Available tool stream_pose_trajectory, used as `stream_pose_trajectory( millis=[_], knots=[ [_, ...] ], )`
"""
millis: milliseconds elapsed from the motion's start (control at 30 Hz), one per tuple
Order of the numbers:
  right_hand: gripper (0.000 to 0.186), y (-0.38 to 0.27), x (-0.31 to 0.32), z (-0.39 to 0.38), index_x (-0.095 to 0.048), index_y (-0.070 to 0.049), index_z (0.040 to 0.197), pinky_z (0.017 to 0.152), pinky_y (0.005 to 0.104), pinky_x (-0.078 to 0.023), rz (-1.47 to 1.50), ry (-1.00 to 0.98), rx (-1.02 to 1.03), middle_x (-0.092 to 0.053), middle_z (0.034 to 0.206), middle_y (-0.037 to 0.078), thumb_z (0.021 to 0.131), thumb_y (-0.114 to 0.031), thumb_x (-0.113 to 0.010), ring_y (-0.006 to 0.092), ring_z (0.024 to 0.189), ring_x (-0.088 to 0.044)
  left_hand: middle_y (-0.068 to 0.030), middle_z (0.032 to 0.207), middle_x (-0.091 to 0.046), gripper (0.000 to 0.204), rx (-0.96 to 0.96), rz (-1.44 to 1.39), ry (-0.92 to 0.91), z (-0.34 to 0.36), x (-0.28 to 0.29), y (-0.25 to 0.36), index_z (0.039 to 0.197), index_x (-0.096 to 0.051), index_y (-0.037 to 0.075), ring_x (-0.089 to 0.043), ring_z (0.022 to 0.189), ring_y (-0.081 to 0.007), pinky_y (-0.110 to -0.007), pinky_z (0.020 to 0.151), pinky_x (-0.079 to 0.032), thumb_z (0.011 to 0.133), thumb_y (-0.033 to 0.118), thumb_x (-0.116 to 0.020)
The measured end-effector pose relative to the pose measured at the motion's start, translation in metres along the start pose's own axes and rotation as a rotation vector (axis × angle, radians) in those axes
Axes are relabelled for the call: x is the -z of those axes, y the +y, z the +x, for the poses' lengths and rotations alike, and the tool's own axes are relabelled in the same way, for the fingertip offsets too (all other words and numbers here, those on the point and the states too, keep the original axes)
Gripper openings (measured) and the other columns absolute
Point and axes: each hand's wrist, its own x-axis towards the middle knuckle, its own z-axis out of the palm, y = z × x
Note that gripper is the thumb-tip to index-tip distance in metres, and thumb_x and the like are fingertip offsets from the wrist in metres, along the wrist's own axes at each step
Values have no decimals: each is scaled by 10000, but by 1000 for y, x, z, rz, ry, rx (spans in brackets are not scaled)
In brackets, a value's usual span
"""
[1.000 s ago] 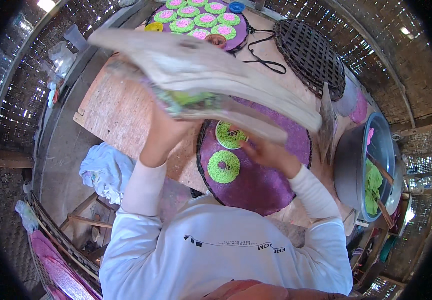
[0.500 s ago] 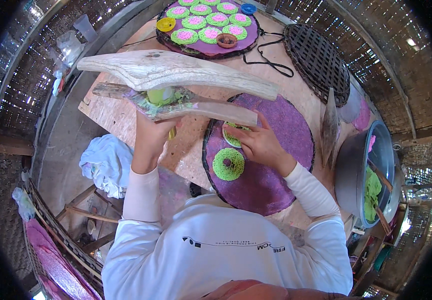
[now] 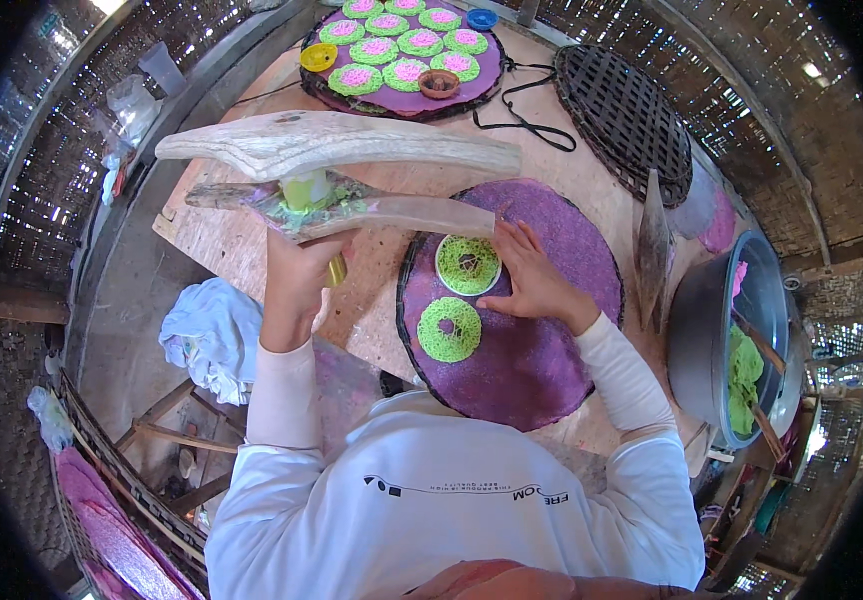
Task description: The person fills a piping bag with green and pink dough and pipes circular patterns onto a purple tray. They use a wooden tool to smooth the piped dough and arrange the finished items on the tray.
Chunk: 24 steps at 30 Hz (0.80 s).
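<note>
My left hand (image 3: 300, 262) is closed on a long wooden press (image 3: 342, 140), two pale bars with green dough (image 3: 304, 193) between them and a yellow cylinder (image 3: 335, 271) below. My right hand (image 3: 532, 270) is open, fingertips near the lower bar's right end, resting by a white ring (image 3: 468, 265) with green lacy strands. A second green lacy round (image 3: 449, 329) lies below it. Both rounds are on a round purple mat (image 3: 542, 375).
At the back sit a tray (image 3: 400, 102) of pink-centred green rounds with small bowls and a black lattice tray (image 3: 620, 118). A pointed board (image 3: 652, 250) and a large basin (image 3: 697, 340) stand right; a white cloth (image 3: 210, 335) is left.
The press has lowered from its raised, blurred position and shifted a little left. My right hand has moved slightly, its fingers now more stretched out beside the upper round, which shows more fully.
</note>
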Motion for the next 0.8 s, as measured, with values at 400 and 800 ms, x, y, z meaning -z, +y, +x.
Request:
stream_pose_trajectory(
  millis=[400, 800],
  knots=[
    [1048, 8, 4, 8, -128, -100, 1414, 1062, 488, -165, 189, 0, 60, -345, 1367, 132, 598, -353, -736, 315, 1270, -304, -54, 724, -573, 220, 67, -13, 12, 0, 2, -5, 880, -561, 5, -521, 555, -130, -246, 495, -410, 665, -27, -596],
    [1047, 61, 11, -1, -110, -29, 1404, 1031, 374, -276, 298, 267, -152, -346, 1349, 197, 624, -225, -781, 292, 1246, -350, -56, 771, -594, 243, 57, 64, -83, 12, -23, -3, 912, -580, -4, -555, 628, -122, -248, 541, -448, 671, -26, -602]
  ],
)
